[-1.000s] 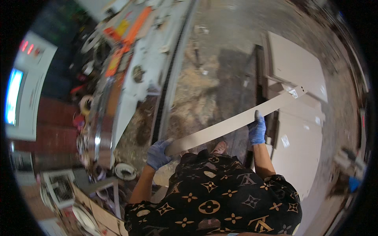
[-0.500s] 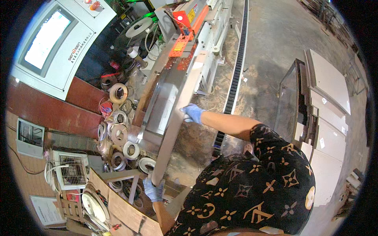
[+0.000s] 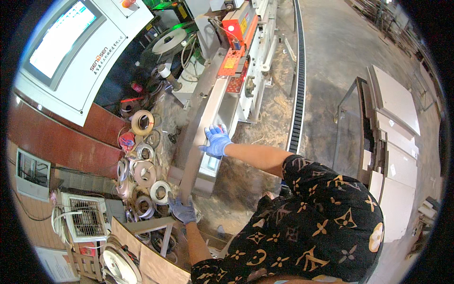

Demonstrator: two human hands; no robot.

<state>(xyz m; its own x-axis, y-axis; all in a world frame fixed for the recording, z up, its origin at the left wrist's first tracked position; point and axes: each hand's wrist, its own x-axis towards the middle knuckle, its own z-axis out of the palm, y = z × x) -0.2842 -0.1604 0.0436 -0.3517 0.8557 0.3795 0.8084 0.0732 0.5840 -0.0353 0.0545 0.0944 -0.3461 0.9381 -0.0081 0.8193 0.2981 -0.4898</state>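
Note:
A long, narrow pale board (image 3: 201, 124) lies along the infeed of a long edge-finishing machine (image 3: 246, 61). My left hand (image 3: 182, 210), in a blue glove, grips the board's near end. My right hand (image 3: 216, 140), also in a blue glove, rests flat on the board's right edge about halfway along. The board's far end points toward an orange housing (image 3: 235, 29) on the machine.
Several rolls of edge tape (image 3: 142, 161) lie on the floor left of the machine. A white control cabinet with a screen (image 3: 71, 42) stands at upper left. A black cable chain (image 3: 297, 94) runs along the floor. White panels (image 3: 395, 142) are stacked on a rack at right.
A second ago I held the board in the air near the panel stack on the right. I have turned left, and the board now lies on the machine infeed, farther forward than half a second ago.

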